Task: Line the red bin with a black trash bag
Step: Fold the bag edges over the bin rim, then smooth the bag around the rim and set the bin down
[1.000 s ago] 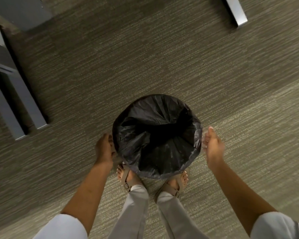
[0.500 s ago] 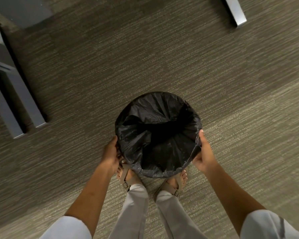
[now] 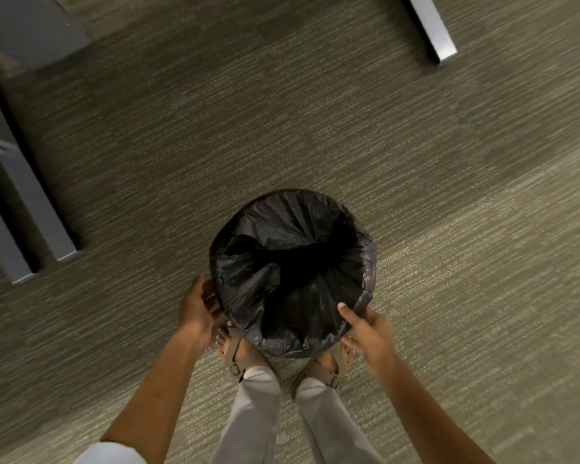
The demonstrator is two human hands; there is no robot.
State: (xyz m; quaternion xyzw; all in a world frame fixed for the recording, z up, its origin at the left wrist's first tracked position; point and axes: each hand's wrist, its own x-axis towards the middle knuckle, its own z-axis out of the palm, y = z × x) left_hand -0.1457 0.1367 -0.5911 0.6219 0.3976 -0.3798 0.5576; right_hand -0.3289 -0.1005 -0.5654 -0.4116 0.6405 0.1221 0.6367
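A black trash bag (image 3: 292,262) is spread over the mouth of a round bin standing on the carpet just in front of my feet. The bag folds down over the rim all round, so none of the bin's red wall shows. My left hand (image 3: 196,308) is pressed against the bag at the bin's near-left side, fingers curled on the plastic. My right hand (image 3: 369,331) holds the folded-over edge of the bag at the near-right rim, with the thumb on top of the plastic.
Grey-green carpet (image 3: 449,229) covers the floor. Grey metal furniture legs (image 3: 37,209) stand at the left, a dark surface (image 3: 27,25) at the top left, and another metal leg (image 3: 431,26) at the top right. My sandalled feet (image 3: 238,353) stand right behind the bin.
Both hands came in from beside the bin and took hold of the bag at the rim. The right hand then slid along the rim toward me.
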